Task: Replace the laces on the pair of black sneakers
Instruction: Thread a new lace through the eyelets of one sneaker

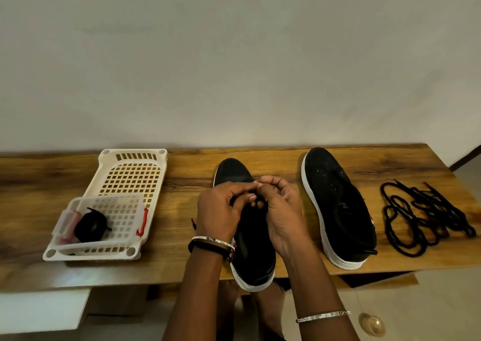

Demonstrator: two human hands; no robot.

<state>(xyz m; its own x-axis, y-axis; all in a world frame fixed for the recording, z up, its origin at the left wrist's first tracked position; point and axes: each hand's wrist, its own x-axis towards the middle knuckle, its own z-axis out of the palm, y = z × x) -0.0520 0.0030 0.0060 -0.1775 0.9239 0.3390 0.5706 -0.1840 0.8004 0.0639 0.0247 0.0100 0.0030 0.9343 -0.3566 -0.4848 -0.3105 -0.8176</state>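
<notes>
Basket: white, at the left of the table; a clear box in it holds a coiled lace.
Left hand: fingers curled, pinching a black lace.
Middle sneaker: under both hands, heel past the table's near edge.
Right hand: pinching the same lace, fingertips meeting the left's.
Right sneaker: unlaced, on the table.
Loose laces: tangled, far right.

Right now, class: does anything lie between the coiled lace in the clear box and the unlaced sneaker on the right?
Yes. The other sneaker, with the left hand and right hand pinching a lace over it, lies on the table between the coiled lace in its clear box and the unlaced sneaker.
</notes>
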